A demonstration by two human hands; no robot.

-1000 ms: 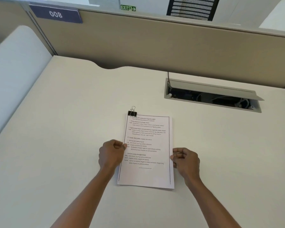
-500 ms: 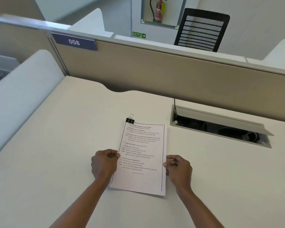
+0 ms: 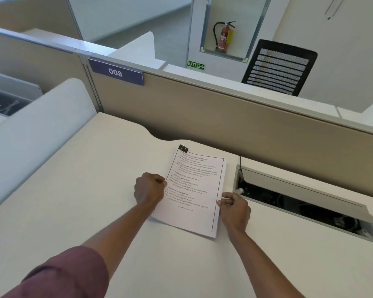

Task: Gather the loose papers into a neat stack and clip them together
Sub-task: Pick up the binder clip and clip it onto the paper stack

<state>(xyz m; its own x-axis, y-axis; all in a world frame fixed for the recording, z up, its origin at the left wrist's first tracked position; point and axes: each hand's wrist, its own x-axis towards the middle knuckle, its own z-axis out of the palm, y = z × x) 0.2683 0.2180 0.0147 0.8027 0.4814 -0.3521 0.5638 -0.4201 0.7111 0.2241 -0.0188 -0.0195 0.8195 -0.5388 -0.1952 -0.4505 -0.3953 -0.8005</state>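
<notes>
A stack of printed papers (image 3: 194, 186) lies flat on the cream desk (image 3: 73, 201), its sheets lined up. A black binder clip (image 3: 183, 148) grips the stack's far left corner. My left hand (image 3: 149, 188) pinches the stack's left edge with curled fingers. Across from it, my right hand (image 3: 235, 206) pinches the right edge near the lower corner. Both hands rest on the desk beside the sheets.
An open cable hatch (image 3: 299, 198) with wires inside is sunk into the desk just right of the stack. A beige partition (image 3: 224, 117) runs behind, a white side divider (image 3: 30, 130) stands at left. A black chair (image 3: 278, 67) is beyond the partition.
The view has tilted up and turned, so the stack now sits higher and more slanted in frame. My hands keep the same hold on the stack's two side edges.
</notes>
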